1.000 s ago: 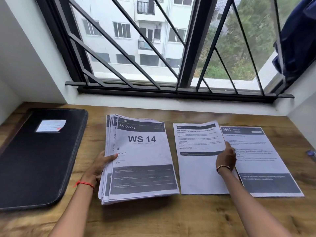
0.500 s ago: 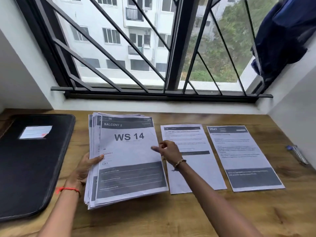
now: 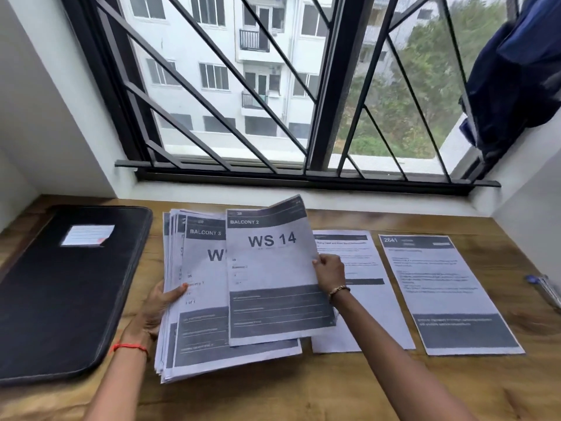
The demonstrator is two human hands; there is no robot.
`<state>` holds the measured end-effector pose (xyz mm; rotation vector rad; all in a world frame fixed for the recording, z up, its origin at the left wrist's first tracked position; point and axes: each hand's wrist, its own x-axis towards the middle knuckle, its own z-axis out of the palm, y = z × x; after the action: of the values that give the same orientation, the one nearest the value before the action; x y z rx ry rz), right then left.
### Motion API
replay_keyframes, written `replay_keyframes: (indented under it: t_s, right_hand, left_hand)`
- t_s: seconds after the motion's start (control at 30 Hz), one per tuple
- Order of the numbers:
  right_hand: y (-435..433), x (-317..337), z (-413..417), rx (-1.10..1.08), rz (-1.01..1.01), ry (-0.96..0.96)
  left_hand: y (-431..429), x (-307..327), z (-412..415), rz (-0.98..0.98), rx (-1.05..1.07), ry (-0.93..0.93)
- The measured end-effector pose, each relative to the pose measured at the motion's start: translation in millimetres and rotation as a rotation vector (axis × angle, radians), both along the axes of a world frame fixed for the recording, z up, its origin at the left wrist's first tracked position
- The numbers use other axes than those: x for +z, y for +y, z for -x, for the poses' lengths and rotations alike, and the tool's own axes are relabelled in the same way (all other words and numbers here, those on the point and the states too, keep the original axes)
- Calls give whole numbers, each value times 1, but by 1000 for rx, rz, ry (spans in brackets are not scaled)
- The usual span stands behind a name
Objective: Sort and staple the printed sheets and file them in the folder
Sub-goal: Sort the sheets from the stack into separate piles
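Observation:
A thick stack of printed sheets [image 3: 200, 323] lies on the wooden table, its top page headed BALCONY 3. My left hand [image 3: 158, 308] grips the stack's left edge, thumb on top. My right hand [image 3: 329, 273] pinches the right edge of the WS 14 sheet [image 3: 270, 278], headed BALCONY 2, and holds it lifted and shifted right off the stack. Two single sheets lie flat to the right: a text page [image 3: 364, 299], partly covered by my right hand, and a page headed 2641 [image 3: 446, 293]. A closed black folder [image 3: 60, 293] with a white label lies at the left.
A pen-like object [image 3: 543, 287] lies at the table's right edge. A barred window [image 3: 273, 86] and white sill run along the back. Dark blue cloth [image 3: 516, 74] hangs at the upper right. Bare wood [image 3: 303, 387] shows in front of the papers.
My right hand moved left from the two single sheets to the stack, took the WS 14 sheet by its right edge and lifted it, uncovering the BALCONY 3 page. My left hand stayed on the stack.

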<state>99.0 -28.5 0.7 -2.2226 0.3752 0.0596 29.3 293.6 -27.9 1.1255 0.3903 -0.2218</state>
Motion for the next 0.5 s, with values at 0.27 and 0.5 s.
replay_keyframes:
  t_s: [0.27,0.5]
  right_hand:
    - [-30,15,-22,-457,141,-46]
    - [15,5,-20,-264,82,44]
  left_hand:
    - [28,11,31,17,116,-22]
    - [43,21,75,-44,212,-53]
